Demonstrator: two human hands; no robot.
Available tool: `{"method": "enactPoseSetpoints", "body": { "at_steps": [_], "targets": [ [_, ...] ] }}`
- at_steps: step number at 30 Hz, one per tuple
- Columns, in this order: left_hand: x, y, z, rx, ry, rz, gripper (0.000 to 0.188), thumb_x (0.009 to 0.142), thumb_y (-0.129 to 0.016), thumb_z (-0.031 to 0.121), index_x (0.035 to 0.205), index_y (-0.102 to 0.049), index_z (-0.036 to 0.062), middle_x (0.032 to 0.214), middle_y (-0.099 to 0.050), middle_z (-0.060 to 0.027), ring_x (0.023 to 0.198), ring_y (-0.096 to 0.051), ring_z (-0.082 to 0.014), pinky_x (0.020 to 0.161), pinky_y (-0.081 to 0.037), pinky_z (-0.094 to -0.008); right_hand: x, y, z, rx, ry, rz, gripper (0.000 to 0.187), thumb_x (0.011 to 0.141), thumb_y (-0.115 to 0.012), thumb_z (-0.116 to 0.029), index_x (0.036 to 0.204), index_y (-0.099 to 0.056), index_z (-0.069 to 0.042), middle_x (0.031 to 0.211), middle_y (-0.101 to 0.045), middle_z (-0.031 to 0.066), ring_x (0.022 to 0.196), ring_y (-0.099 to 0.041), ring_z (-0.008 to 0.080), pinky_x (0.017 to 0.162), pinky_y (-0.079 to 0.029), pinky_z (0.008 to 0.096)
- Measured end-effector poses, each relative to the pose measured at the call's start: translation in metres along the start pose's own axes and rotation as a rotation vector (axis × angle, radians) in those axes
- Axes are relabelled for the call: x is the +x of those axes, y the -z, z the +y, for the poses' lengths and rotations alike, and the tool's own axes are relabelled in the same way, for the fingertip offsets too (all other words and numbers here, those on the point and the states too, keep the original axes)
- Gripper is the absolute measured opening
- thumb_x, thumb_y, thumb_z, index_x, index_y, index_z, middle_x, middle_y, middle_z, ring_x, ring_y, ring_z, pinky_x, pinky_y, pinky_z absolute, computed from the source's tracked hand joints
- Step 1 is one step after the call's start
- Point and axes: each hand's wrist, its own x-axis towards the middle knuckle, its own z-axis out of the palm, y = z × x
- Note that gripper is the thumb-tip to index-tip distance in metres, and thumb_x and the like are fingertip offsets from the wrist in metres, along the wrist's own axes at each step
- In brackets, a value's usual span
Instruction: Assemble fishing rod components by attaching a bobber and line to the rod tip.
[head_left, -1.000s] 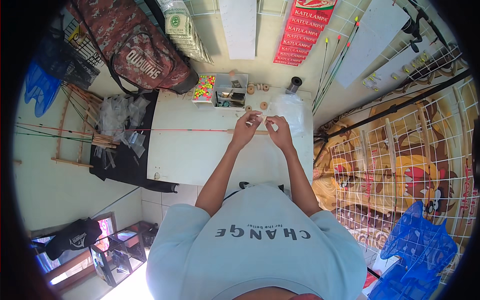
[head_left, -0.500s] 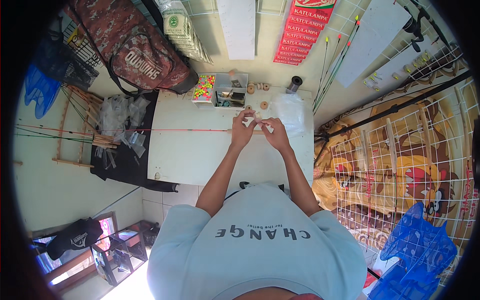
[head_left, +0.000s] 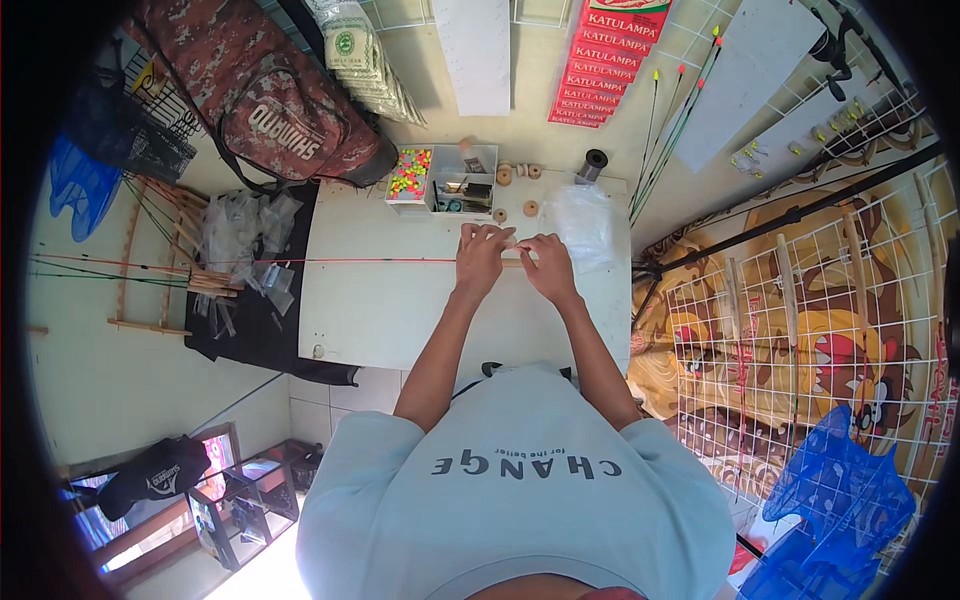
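Both hands meet at mid tabletop (head_left: 400, 320); left hand (head_left: 482, 255) has fingers curled, pinching the butt end of a thin red rod (head_left: 350, 261); right hand (head_left: 545, 262) closed beside it, fingertips at the same spot (exact pinch too small to tell); rod lies flat, running left past the tabletop edge over clear plastic bags (head_left: 235, 225); compartment box (head_left: 445, 180) with bright beads and wooden spools (head_left: 530, 208) just beyond the hands; clear bag (head_left: 585, 225) at right.
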Motion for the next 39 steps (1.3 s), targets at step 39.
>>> {"method": "enactPoseSetpoints", "body": {
  "at_steps": [39],
  "targets": [
    [0.0,-0.021,-0.004,-0.749,0.299,-0.069,0.027,0.088,-0.064,0.022,0.114,-0.061,0.016,0.088,-0.069,-0.0097,0.086,-0.064,-0.0173,0.081,-0.047,-0.0335,-0.008,-0.021,0.021,0.44,-0.371,0.004,0.019,0.086,-0.064,-0.014,0.099,-0.066,-0.001,0.086,-0.068,0.0063,0.078,-0.062,0.013,0.067,-0.048,0.0268]
  ]
}}
